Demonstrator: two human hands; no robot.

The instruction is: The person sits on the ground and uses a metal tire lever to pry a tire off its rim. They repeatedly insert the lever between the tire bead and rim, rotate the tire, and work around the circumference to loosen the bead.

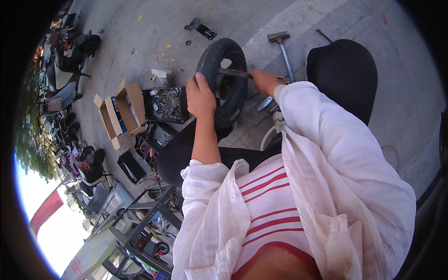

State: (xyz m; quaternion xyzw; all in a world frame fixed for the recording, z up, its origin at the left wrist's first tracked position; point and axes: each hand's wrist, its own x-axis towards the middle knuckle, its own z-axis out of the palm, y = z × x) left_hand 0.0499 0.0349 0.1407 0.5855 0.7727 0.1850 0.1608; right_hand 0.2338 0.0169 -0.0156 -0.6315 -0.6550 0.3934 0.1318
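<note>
A black tyre (pixel 208 58) on a wheel stands upright between my knees. My left hand (pixel 201 95) is closed on the left side of the tyre, thumb up along the tread. My right hand (pixel 265 83) is closed round a dark metal bar (pixel 233 73), which reaches leftward into the tyre's opening. Behind my right hand lie a hammer (pixel 278 36) with a long metal handle and a tool with yellow loop handles (pixel 280 80), partly hidden by my hand and sleeve.
A dark bracket (pixel 206 31) lies on the pavement (pixel 149 37) ahead. To the left are an open cardboard box (pixel 109 119), a tray of small metal parts (pixel 165 103), an empty black bin (pixel 130 167) and parked scooters (pixel 65 65). A metal rack (pixel 144 205) stands at lower left.
</note>
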